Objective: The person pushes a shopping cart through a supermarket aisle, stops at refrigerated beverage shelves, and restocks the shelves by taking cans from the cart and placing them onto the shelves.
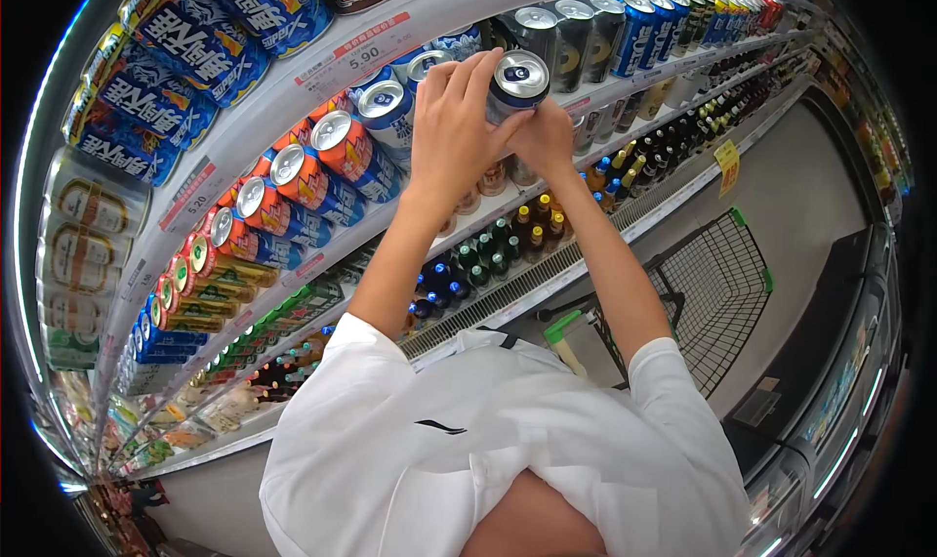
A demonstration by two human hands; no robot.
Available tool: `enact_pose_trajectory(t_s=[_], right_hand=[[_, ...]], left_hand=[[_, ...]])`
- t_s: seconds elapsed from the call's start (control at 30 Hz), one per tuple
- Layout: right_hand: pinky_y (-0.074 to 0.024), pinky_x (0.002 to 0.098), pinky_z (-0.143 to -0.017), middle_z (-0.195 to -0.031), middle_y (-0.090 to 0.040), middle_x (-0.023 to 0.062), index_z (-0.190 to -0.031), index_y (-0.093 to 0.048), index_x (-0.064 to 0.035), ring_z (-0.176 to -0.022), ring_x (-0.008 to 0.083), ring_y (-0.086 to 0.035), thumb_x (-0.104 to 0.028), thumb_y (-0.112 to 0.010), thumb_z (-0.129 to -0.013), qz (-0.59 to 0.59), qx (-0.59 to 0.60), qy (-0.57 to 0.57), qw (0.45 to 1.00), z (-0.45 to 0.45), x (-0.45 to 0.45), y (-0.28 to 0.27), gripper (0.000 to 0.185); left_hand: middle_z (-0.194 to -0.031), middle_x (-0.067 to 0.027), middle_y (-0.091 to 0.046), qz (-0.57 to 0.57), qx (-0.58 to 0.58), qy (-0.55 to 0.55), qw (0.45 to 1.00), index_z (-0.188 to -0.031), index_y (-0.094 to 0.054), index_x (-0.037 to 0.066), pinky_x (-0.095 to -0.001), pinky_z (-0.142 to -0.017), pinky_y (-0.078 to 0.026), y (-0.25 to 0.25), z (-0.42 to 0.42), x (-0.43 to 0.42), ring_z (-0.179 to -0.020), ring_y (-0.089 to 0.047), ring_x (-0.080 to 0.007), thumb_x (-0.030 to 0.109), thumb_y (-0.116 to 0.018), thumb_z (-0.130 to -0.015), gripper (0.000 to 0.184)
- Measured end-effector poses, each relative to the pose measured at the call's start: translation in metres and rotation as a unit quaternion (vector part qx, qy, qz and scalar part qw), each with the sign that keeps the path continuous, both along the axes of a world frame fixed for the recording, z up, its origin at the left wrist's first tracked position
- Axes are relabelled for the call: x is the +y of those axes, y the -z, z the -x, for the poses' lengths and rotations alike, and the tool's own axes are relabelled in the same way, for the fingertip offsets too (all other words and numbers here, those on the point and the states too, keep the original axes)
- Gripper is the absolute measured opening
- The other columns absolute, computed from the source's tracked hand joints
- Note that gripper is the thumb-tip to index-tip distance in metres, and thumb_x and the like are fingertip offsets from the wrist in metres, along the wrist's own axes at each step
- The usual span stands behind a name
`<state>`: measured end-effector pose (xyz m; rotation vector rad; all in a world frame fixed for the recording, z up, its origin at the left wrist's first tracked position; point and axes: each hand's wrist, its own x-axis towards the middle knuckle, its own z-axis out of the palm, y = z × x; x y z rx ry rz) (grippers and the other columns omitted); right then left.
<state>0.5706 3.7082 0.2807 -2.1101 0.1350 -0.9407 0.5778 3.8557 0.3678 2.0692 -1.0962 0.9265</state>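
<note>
A drink can [519, 79] with a silver lid and dark rim is held upright in front of the shelf. My left hand [451, 113] curves round its left side, fingers stretched up beside the lid and thumb across the front. Lower down on the right, my right hand [544, 139] has its fingers closed against the same can. The can's label is mostly hidden by the hands. Just left of my left hand stand white-and-blue cans [387, 113]. Black cans [573, 35] line the shelf behind and to the right.
Orange-and-blue cans [344, 147] fill the shelf to the left. Below are rows of bottles [483, 249]. A wire shopping cart [717, 288] with green corners stands on the floor at right. A price rail [322, 79] runs above the cans.
</note>
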Motion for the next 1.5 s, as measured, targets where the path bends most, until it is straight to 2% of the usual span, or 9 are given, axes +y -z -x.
enact_pose_trajectory(t_s=[0.27,0.53,0.67,0.7,0.8,1.0,1.1,1.3,1.5], right_hand=[[-0.0538,0.0457,-0.076,-0.088,-0.07,0.0218,-0.099,-0.059,0.0022,-0.087,0.0389,-0.069,-0.046,-0.087,-0.061,0.045,0.099,-0.023,0.994,-0.029,-0.01,0.006,0.068],[-0.0533,0.0412,-0.078,-0.09,-0.07,0.0189,-0.113,-0.057,0.0023,-0.088,0.0355,-0.069,-0.037,-0.089,-0.064,0.058,0.16,-0.062,0.983,-0.027,-0.011,0.003,0.071],[-0.0513,0.0434,-0.085,-0.1,-0.067,0.0235,-0.12,-0.054,0.0042,-0.097,0.039,-0.065,-0.034,-0.088,-0.065,0.059,0.136,-0.065,0.987,-0.028,-0.013,0.019,0.075],[-0.0502,0.0444,-0.088,-0.105,-0.065,0.0253,-0.122,-0.053,0.0047,-0.101,0.0402,-0.063,-0.033,-0.088,-0.065,0.089,0.115,-0.042,0.989,-0.028,-0.014,0.024,0.077],[-0.0483,0.0465,-0.093,-0.114,-0.062,0.0246,-0.127,-0.051,0.0043,-0.111,0.0409,-0.058,-0.029,-0.087,-0.067,0.09,0.148,-0.04,0.984,-0.021,-0.009,0.016,0.077],[-0.0484,0.0469,-0.092,-0.113,-0.062,0.0245,-0.126,-0.052,0.0044,-0.109,0.0405,-0.059,-0.032,-0.087,-0.066,0.107,0.137,-0.032,0.984,-0.023,-0.01,0.022,0.079],[-0.0483,0.0469,-0.092,-0.112,-0.063,0.0246,-0.126,-0.053,0.0043,-0.108,0.0407,-0.059,-0.033,-0.087,-0.066,0.102,0.131,-0.033,0.986,-0.022,-0.009,0.024,0.078],[-0.0483,0.0465,-0.092,-0.111,-0.064,0.0243,-0.125,-0.054,0.0037,-0.108,0.0409,-0.06,-0.033,-0.087,-0.066,0.094,0.136,-0.043,0.985,-0.024,-0.012,0.027,0.077],[-0.0485,0.0464,-0.091,-0.114,-0.064,0.0237,-0.125,-0.054,0.0024,-0.109,0.0401,-0.06,-0.034,-0.086,-0.067,0.073,0.151,-0.038,0.985,-0.021,-0.008,0.025,0.076]], left_hand=[[-0.124,-0.0073,-0.065,-0.048,-0.021,-0.053,0.997,-0.12,-0.066,0.01,-0.0454,-0.102,-0.04,-0.008,-0.038,0.003,-0.119,-0.054,-0.0301,0.026,-0.075,-0.081,0.044],[-0.109,-0.0115,-0.07,-0.127,0.057,-0.063,0.988,-0.118,-0.067,0.008,-0.0393,-0.09,-0.05,-0.021,-0.049,0.007,-0.103,-0.064,-0.0297,0.012,-0.076,-0.076,0.043],[-0.107,-0.0131,-0.07,-0.154,0.113,-0.14,0.971,-0.117,-0.067,0.009,-0.0406,-0.086,-0.051,-0.038,-0.037,0.023,-0.101,-0.066,-0.03,0.024,-0.079,-0.075,0.046],[-0.105,-0.0121,-0.07,-0.159,0.074,-0.161,0.971,-0.117,-0.067,0.01,-0.0404,-0.085,-0.052,-0.03,-0.046,0.026,-0.101,-0.066,-0.0298,0.034,-0.08,-0.073,0.052],[-0.103,-0.0119,-0.07,-0.13,0.027,-0.167,0.977,-0.118,-0.067,0.01,-0.0405,-0.084,-0.051,-0.018,-0.054,0.03,-0.099,-0.066,-0.0298,0.039,-0.081,-0.071,0.057],[-0.104,-0.011,-0.069,-0.147,0.097,-0.122,0.977,-0.12,-0.066,0.013,-0.0404,-0.085,-0.051,-0.018,-0.064,0.037,-0.098,-0.065,-0.0293,0.042,-0.082,-0.069,0.061],[-0.105,-0.0107,-0.069,-0.124,0.04,-0.097,0.987,-0.121,-0.066,0.015,-0.0399,-0.086,-0.05,-0.013,-0.069,0.041,-0.1,-0.065,-0.0291,0.042,-0.083,-0.068,0.062],[-0.113,-0.0089,-0.068,-0.145,0.109,-0.086,0.98,-0.12,-0.067,0.015,-0.0394,-0.09,-0.05,-0.021,-0.064,0.045,-0.103,-0.064,-0.0286,0.041,-0.083,-0.068,0.061],[-0.117,-0.0064,-0.068,-0.128,0.073,-0.068,0.987,-0.12,-0.067,0.012,-0.0381,-0.09,-0.05,-0.018,-0.066,0.046,-0.104,-0.065,-0.0266,0.038,-0.081,-0.071,0.057]])
